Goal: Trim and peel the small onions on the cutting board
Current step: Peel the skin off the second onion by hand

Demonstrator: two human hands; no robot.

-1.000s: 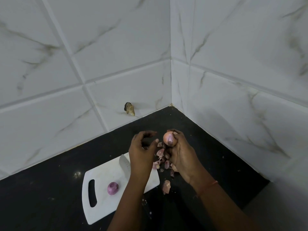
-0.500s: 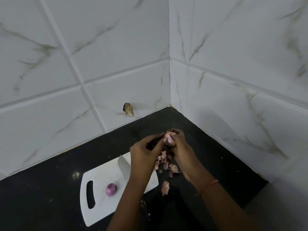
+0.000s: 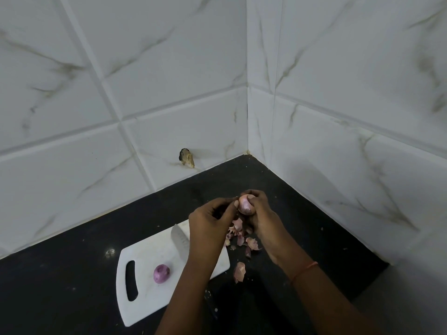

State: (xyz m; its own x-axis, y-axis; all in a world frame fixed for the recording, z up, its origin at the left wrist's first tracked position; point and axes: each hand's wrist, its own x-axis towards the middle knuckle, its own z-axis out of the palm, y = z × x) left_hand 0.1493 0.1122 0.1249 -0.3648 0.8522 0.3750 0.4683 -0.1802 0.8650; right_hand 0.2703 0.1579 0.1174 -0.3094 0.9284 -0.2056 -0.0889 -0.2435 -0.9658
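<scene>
Nearest, both forearms reach up from the bottom edge; a thin orange thread [image 3: 305, 270] circles the right wrist. Just below and between the two grips a loose onion skin [image 3: 239, 271] lies on the black desk [image 3: 72, 298]. Left of the left forearm a white cutting board [image 3: 145, 301] carries a purple peeled onion [image 3: 161, 273], well apart from both grips. A knife blade [image 3: 180, 243] lies on the board, partly under the left grip. Directly beneath the grips sits a pile of pink peelings [image 3: 238, 234]. The right grip [image 3: 262, 218] is clamped round a small onion [image 3: 245, 204] held above the desk; the left grip [image 3: 209, 221] pinches at that onion's left side with thumb and fingertips. Beyond them, the marbled white wall tiles [image 3: 169, 56] meet in a corner, and one tile has a chipped hole [image 3: 186, 157].
</scene>
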